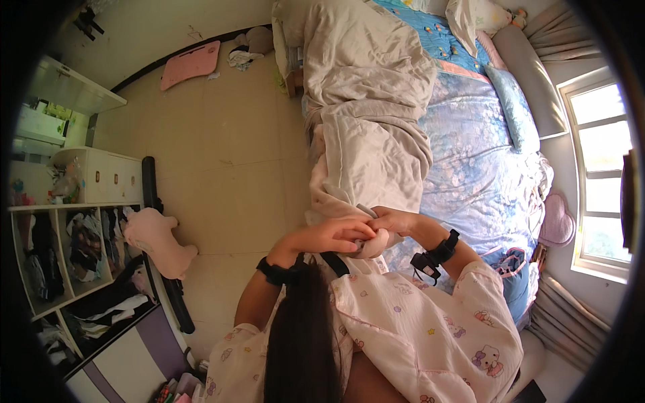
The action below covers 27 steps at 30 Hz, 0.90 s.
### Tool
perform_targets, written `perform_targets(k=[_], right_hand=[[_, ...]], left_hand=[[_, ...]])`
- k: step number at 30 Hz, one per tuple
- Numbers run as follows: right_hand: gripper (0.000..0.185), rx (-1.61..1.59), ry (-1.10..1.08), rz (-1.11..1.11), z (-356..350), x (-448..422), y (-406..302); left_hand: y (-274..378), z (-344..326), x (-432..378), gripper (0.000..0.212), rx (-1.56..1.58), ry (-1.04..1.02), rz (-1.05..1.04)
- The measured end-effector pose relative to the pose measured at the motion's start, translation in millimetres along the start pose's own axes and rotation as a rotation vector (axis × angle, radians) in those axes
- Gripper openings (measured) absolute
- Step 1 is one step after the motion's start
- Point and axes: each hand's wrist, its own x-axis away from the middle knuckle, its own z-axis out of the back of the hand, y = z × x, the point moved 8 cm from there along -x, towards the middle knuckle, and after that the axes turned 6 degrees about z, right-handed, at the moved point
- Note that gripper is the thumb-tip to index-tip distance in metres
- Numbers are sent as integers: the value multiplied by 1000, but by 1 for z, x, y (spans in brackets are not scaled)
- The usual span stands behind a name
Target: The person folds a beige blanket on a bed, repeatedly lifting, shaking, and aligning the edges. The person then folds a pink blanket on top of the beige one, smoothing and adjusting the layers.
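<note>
A grey-beige duvet cover [380,161] lies rumpled along the near side of the bed. A pale pink plush blanket [327,201] shows along its left edge, and a bunched pale end [375,245] of cloth hangs under my hands in front of my body. My left hand [332,235] pinches this bunch, thumb below and fingers over the top. Close against it, my right hand [396,221] grips a folded grey edge of cloth [367,210] between thumb and fingers. Exactly where the two cloths meet is hidden by my fingers.
Blue floral bedding [461,146] covers the rest of the bed beside a window [602,171]. To the left are a tiled floor [227,151], a pink plush toy [158,244], a long black case [150,181], a clothes shelf [83,252] and a pink folding table [191,65].
</note>
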Motion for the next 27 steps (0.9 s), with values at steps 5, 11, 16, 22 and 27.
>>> perform_targets(k=[5,11,16,22,27], right_hand=[[23,-483,455,307,85,66,14],[32,-879,469,701,146,133,28],[34,-867,541,903,148,189,26],[38,-632,507,850,81,214,3],[45,-440,313,383,15,165,19]], left_hand=[[-64,152,115,40,465,911,-105],[-232,149,20,48,626,562,224],[-184,125,-66,56,830,356,-172],[-111,159,1,68,863,462,-187],[-86,149,-24,75,896,247,47]])
